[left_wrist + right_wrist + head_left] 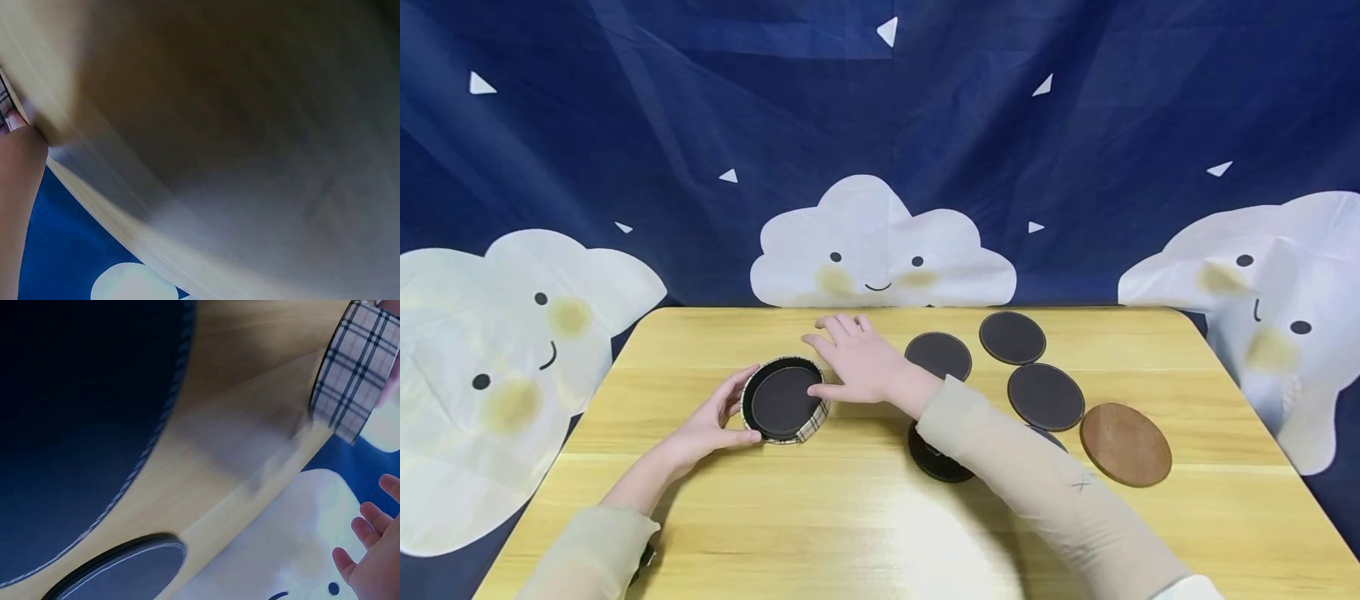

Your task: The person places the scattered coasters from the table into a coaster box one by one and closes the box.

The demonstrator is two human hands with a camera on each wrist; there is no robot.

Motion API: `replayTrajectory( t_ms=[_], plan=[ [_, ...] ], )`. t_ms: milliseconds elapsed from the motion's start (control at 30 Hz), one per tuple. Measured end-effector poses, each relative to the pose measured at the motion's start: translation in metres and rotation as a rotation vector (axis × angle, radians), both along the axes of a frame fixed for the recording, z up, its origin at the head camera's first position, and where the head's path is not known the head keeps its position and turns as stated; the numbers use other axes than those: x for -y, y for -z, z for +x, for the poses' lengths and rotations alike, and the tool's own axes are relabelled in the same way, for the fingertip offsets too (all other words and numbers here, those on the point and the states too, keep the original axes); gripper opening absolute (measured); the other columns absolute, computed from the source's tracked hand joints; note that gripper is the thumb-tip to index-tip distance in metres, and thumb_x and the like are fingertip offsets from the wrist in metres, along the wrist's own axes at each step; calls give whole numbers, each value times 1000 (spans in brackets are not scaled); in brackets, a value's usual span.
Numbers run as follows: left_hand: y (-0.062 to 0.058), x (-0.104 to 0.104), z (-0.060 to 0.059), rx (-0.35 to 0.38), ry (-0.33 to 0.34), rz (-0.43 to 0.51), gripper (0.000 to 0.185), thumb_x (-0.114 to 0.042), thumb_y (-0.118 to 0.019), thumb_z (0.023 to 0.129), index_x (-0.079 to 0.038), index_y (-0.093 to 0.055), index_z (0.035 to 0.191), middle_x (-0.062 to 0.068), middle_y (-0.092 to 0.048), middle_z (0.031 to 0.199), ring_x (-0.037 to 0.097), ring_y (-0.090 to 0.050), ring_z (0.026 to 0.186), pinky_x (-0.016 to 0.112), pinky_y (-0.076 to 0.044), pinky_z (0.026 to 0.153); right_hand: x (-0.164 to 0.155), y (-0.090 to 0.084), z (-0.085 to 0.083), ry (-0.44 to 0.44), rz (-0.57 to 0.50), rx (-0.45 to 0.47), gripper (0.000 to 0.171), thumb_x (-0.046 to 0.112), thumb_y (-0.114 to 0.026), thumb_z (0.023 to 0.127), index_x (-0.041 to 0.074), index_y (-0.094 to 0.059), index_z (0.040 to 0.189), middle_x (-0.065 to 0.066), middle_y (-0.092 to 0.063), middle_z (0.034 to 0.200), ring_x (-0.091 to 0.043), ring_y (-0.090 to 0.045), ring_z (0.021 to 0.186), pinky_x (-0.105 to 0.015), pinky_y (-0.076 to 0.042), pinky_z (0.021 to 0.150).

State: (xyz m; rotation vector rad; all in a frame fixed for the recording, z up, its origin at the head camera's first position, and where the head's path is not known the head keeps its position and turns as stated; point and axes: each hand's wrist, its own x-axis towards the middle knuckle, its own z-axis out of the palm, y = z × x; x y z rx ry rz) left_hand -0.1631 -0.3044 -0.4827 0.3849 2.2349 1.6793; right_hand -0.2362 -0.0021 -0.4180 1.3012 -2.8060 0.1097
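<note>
The left hand [711, 425] curled its fingers round the near-left wall of a round plaid holder [784, 401], gripping it. The holder was low and checked in beige and dark lines, and stood on the wooden desk [850, 517] left of centre. A dark round coaster [784, 400] lay tilted in it. The right hand [857, 360] lay open, fingers straight, its thumb touching that coaster's right edge. Right of the holder lay more dark coasters [1045, 397] and a brown coaster [1125, 444].

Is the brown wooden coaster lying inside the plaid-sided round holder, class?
No. The brown wooden coaster lies flat on the table far to the right, while the plaid holder contains a dark coaster.
</note>
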Motion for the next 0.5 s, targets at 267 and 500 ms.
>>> replayTrajectory(
  t_ms=[267,500],
  plan=[
    [-1,0,0,5,1,-5,105,-4,-85,88,-9,-20,170,28,-33,165,-9,-49,130,5,-31,104,-25,2,-7,23,-11,-12,80,66,-56,101,15,-41,161,-16,-39,163,-31,-35,151,-52,-30,122],
    [-1,0,1,2,-2,2,105,-3,-85,87,-8,-20,169,29,-33,163,-10,-51,127,6,-33,104,-47,7,-12,44,-32,-10,79,63,-61,100,13,-44,159,-19,-43,161,-34,-37,150,-53,-30,122]
  ],
)
